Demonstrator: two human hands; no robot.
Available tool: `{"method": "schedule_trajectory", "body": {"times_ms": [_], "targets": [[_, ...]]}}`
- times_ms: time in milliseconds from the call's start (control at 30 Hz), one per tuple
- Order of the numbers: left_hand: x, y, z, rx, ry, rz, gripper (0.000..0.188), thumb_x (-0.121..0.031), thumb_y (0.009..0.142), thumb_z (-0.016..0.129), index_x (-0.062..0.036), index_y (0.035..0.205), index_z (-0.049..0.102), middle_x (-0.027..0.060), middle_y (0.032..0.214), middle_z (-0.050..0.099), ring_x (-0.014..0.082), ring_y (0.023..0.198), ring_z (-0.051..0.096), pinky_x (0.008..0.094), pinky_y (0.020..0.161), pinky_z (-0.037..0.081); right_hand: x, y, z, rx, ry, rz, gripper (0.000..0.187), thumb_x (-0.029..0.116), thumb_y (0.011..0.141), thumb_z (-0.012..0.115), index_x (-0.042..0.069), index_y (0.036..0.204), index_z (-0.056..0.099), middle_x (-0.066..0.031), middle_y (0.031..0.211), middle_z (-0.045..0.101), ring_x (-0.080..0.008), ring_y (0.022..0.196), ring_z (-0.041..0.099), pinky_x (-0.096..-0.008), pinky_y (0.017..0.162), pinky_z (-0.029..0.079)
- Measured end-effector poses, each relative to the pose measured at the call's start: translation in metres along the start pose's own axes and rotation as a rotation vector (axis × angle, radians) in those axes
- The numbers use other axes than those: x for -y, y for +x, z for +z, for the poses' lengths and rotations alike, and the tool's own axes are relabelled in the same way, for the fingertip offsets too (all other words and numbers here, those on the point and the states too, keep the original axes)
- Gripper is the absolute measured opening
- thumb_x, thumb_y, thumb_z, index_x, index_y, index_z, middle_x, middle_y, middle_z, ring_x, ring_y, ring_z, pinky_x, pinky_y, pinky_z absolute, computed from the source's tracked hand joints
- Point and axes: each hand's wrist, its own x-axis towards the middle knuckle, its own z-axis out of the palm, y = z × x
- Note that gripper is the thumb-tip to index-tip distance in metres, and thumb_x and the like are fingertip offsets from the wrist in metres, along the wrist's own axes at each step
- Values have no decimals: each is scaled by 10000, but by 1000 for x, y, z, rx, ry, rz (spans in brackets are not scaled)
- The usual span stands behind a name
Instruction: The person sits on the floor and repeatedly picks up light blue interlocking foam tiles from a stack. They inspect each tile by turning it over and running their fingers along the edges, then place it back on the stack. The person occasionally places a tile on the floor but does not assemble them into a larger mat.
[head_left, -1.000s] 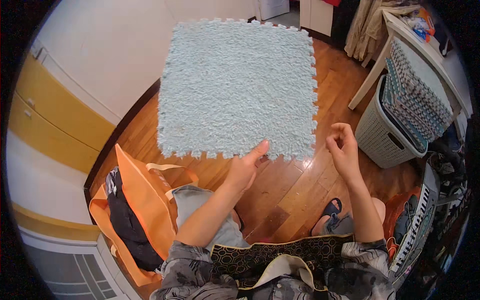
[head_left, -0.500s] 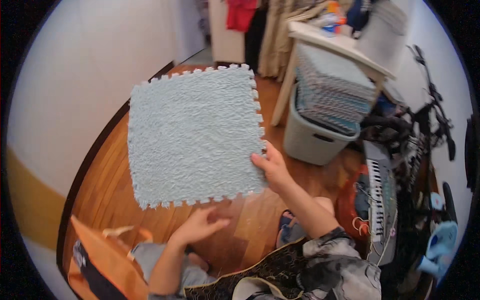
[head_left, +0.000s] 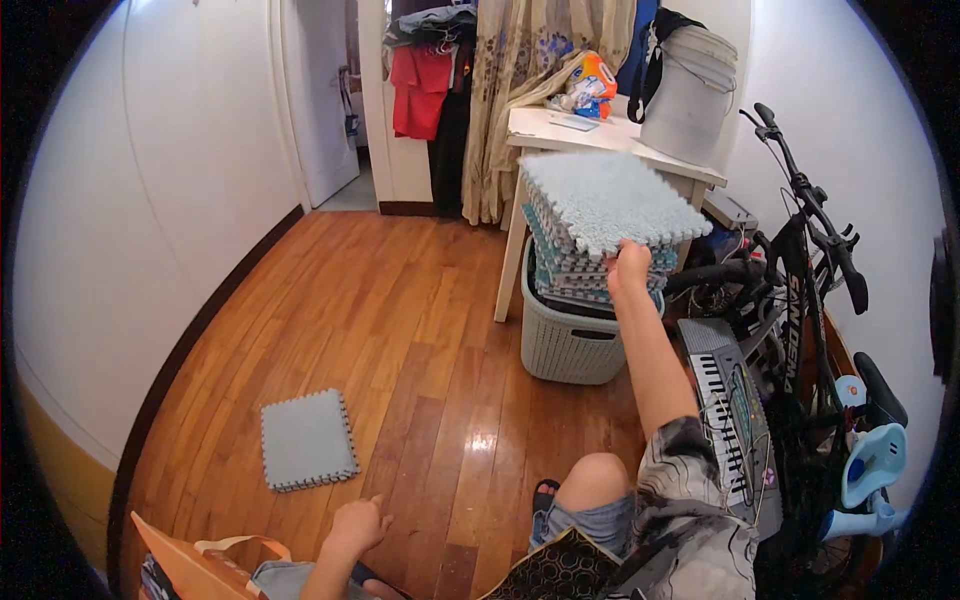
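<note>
From the head view, I see the person's right hand (head_left: 630, 268) stretched out at arm's length, fingers bent in to pinch the near corner of a pale blue, fluffy interlocking foam tile (head_left: 615, 195). That corner is the nearest to the body, which is probably why the grip falls there, and such a thin tile looks light enough for one hand. The tile lies over a stack of similar tiles (head_left: 568, 262); whether its whole underside rests on them I can't tell.

The stack rises out of a woven-look plastic basket (head_left: 560, 352), likely because the tiles are too broad to sink inside. The basket stands close against a white table (head_left: 525, 127), perhaps to keep the wooden floor (head_left: 400, 290) walkable.

The left hand (head_left: 360, 522) hangs low, palm turned down; nothing shows in it, but I can't tell how far its fingers are closed. Just beyond it, a smaller pile of tiles (head_left: 305, 435) lies flat on the boards, edges roughly lined up, which seems to keep it steady. An orange bag (head_left: 180, 560) sits at the lower left.
</note>
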Motion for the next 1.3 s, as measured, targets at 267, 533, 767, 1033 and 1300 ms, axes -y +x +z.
{"method": "schedule_trajectory", "body": {"times_ms": [267,533,767,1033,1300], "targets": [[8,15,11,91,23,-88,426,-352,813,549,-45,1108,539,187,855,636,333,831,613,425,716,488,10,32,32,362,-303,130,285,198,898,470,-84,933,494,-169,799,566,-238,608,582,-359,503,499],[16,26,20,133,64,-81,381,-352,813,548,-49,1044,549,167,870,630,319,805,617,425,693,493,0,45,49,348,-961,-162,443,352,856,555,-73,732,574,-132,581,594,-144,438,518,-291,360,388],[14,19,15,87,35,-66,353,-332,807,558,-41,1007,542,160,819,621,320,786,613,420,651,502,-29,51,34,32,-648,-330,423,379,869,505,-5,694,502,-98,545,554,-145,440,509,-305,434,404],[5,-19,-1,-167,-134,5,431,-258,782,594,-39,1139,495,162,924,581,336,861,564,418,752,463,-126,-44,48,279,-490,-247,328,322,925,426,42,757,458,-15,619,446,-129,539,430,-295,529,373],[8,-56,-43,-176,-123,-10,516,-298,807,556,-6,1217,443,190,1064,551,321,989,533,412,881,409,-386,-322,36,1653,-961,351,191,208,837,547,44,933,568,-49,750,610,-105,591,558,-239,472,466]]}}
